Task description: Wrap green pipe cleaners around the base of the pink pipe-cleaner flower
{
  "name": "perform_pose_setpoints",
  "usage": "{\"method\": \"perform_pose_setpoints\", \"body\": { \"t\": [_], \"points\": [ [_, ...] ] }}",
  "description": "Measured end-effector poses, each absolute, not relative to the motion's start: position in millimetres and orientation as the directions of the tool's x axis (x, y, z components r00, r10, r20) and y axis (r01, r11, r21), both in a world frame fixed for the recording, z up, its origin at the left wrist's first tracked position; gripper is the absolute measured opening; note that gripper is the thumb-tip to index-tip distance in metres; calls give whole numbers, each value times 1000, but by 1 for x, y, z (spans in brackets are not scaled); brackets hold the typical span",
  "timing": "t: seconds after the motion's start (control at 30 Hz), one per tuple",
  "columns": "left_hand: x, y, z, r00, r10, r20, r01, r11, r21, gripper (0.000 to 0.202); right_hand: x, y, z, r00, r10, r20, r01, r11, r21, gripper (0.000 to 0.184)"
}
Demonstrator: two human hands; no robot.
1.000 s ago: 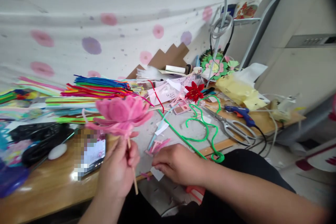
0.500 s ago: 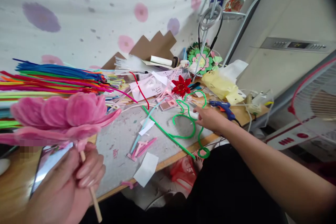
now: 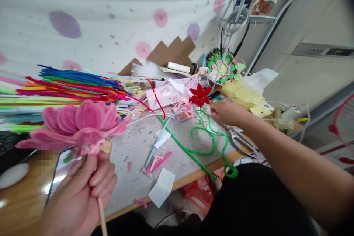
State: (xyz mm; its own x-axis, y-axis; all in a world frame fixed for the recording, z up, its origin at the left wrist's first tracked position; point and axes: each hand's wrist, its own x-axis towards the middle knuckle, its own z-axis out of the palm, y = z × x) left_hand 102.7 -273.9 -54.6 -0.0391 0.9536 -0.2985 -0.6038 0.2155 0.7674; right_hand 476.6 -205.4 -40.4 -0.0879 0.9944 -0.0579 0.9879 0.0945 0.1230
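My left hand (image 3: 83, 188) grips the wooden stick stem (image 3: 102, 215) of a pink flower (image 3: 87, 123) just below its fuzzy petals, which look like pipe cleaner. The bloom faces up, left of the mat. My right hand (image 3: 225, 113) is over the far right of the mat with its fingers curled; what they hold, if anything, is hidden. Close by are a curly green pipe cleaner (image 3: 214, 143), a pair of scissors (image 3: 240, 141) below the wrist, and a red flower (image 3: 199, 96) to the left.
A colourful bundle of pipe cleaners (image 3: 80, 88) lies at the back left. A phone (image 3: 59, 173) is partly behind my left hand. Paper scraps (image 3: 163, 188) and pink offcuts (image 3: 157, 163) lie on the grey mat (image 3: 121, 191). A yellow bag (image 3: 243, 92) sits at the back right.
My right hand has moved away from the white piece to where the blue glue gun showed; the gun is no longer visible. Scissors now show beside the wrist. The view has shifted left.
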Motion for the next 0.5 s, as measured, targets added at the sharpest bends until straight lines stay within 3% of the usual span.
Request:
{"method": "perform_pose_setpoints", "body": {
  "t": [0.13, 0.27, 0.37, 0.5],
  "points": [
    [100, -275, -55, -67, 954, -293, -619, 191, 762, 9, 476, -230, -64, -108, 978, -177, 986, 129, 109, 32],
    [99, -274, -61, -52, 962, -267, -579, 189, 793, 12, 479, -249, -86, -101, 979, -177, 990, 117, 83, 22],
    [100, -272, -64, -15, 961, -278, -560, 222, 798, 16, 483, -237, -69, -65, 994, -85, 994, 73, 87, 16],
    [102, -274, -65, 12, 970, -244, -535, 213, 817, 20, 477, -195, -12, 4, 984, 181, 994, -24, 107, 18]
  ]
}}
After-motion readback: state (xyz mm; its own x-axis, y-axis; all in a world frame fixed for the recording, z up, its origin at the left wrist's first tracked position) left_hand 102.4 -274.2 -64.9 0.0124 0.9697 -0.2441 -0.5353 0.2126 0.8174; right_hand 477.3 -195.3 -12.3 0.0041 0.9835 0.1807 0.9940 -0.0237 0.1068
